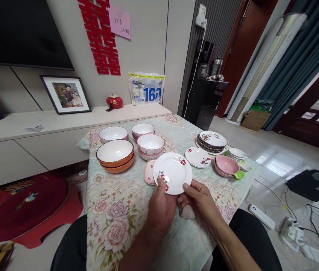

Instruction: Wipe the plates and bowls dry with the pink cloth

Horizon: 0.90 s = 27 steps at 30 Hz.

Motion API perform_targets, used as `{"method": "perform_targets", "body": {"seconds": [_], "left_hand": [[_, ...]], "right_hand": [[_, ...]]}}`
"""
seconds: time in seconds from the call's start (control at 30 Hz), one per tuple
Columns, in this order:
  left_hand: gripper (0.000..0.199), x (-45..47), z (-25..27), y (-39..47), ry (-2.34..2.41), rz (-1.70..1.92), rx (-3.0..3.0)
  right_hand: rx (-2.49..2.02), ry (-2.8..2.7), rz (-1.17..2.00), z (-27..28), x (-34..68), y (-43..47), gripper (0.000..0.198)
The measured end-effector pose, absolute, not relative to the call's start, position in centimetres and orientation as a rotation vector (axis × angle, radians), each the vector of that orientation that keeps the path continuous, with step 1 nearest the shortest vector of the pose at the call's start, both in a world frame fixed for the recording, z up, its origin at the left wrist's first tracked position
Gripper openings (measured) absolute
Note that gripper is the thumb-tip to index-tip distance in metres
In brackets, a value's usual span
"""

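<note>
Your left hand (161,205) and right hand (201,198) pinch the held plate's (173,167) near rim, probably for steadiness, second plate (198,157) just right of it.

Below the left hand (161,207) and right hand (201,197), a table (114,233) spread with pale floral cloth. Beyond the left hand, a long white cabinet (63,138) along a light panelled wall (145,52), with a dark screen (21,34) and red paper cut-out (100,41) above. Far left of the left hand, a low red stool (29,210). Far right of the right hand, glossy tiled floor (263,150) with pale reflections, teal curtains (297,64) and a dark wooden door (297,126) with light-filled panes.
</note>
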<state>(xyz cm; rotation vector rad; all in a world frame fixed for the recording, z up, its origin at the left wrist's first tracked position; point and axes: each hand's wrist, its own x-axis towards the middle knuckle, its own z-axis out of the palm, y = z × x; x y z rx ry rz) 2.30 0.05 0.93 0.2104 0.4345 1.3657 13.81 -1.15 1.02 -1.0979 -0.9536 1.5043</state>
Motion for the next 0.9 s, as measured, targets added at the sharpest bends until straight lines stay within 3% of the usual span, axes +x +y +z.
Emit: {"method": "perform_targets", "body": {"seconds": [0.2,0.53,0.9], "left_hand": [[0.063,2.2,0.7,-0.3,0.519,1.422,0.400],[0.033,0.6,-0.9,0.7,0.989,1.650,0.883],[0.032,-1.5,-1.7,1.9,1.358,1.831,1.063]], "right_hand": [[-1.077,-0.667,1.454,1.2,16.2,0.6,0.031],[-1.263,-0.504,1.233,0.2,20.8,4.8,0.021],[-1.355,-0.390,1.193,-0.7,21.2,6.4,0.015]]}}
